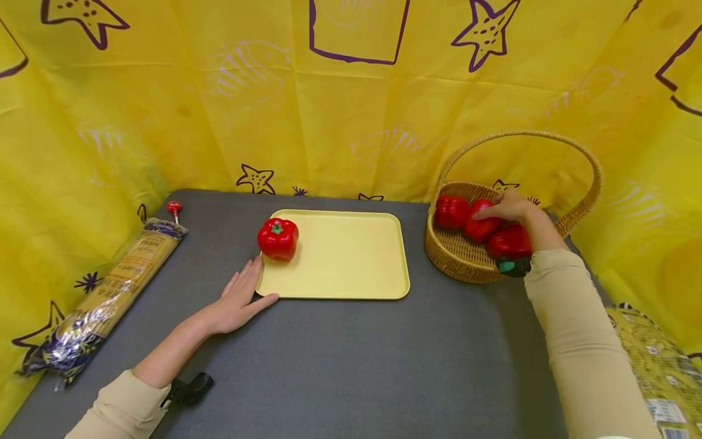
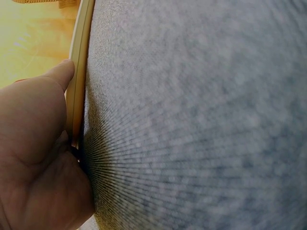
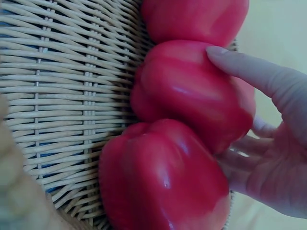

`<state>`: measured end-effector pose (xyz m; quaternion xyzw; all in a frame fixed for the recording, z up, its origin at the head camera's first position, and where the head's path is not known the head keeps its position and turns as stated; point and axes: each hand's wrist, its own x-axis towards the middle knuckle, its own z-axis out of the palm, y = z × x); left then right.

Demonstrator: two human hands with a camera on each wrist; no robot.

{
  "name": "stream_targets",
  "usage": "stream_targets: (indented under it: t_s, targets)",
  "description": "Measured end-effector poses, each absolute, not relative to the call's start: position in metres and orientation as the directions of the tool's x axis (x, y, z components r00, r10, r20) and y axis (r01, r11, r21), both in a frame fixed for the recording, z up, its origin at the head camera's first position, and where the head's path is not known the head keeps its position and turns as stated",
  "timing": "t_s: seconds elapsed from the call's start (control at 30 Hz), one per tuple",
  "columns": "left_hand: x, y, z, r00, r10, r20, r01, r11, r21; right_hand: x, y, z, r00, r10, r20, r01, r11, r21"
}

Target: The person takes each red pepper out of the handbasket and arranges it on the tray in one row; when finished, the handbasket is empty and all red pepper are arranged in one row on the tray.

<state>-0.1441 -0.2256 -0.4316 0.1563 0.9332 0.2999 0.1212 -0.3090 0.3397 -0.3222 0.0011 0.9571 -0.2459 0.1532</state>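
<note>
In the head view my left hand lies at the near left corner of a pale yellow tray, fingers straight along its left side and thumb at the front rim. The left wrist view shows the thumb touching the tray's rim. One red bell pepper with a green stem sits at the tray's left end. My right hand reaches into a wicker basket and grips the middle red bell pepper, thumb on one side, fingers behind it. Another red pepper and a third lie on either side.
A tall arched handle rises over the basket. On the left lie a bag of dry noodles and a red lollipop. A patterned package lies at the right. Yellow printed cloth hangs behind the dark table.
</note>
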Motion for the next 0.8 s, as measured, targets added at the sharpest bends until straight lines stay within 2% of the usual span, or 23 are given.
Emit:
stream_targets:
  t_s: [0.13,0.43,0.63,0.8]
  targets:
    - [-0.144,-0.226,-0.432,-0.922,0.365,-0.13,0.222,0.772,0.595,-0.307,0.336,-0.321,-0.958,-0.066,-0.28,0.085,0.864,-0.496]
    - [-0.145,-0.226,-0.432,-0.92,0.369,-0.134,0.224,0.774,0.592,-0.304,0.333,-0.32,-0.959,-0.065,-0.276,0.038,0.935,-0.352]
    - [-0.145,-0.226,-0.431,-0.918,0.372,-0.136,0.226,0.773,0.593,-0.297,0.327,-0.317,-0.975,-0.051,-0.218,0.033,0.931,-0.364]
    - [-0.144,-0.226,-0.431,-0.918,0.373,-0.135,0.227,0.772,0.594,-0.292,0.322,-0.314,-0.992,-0.033,-0.118,0.013,0.928,-0.374]
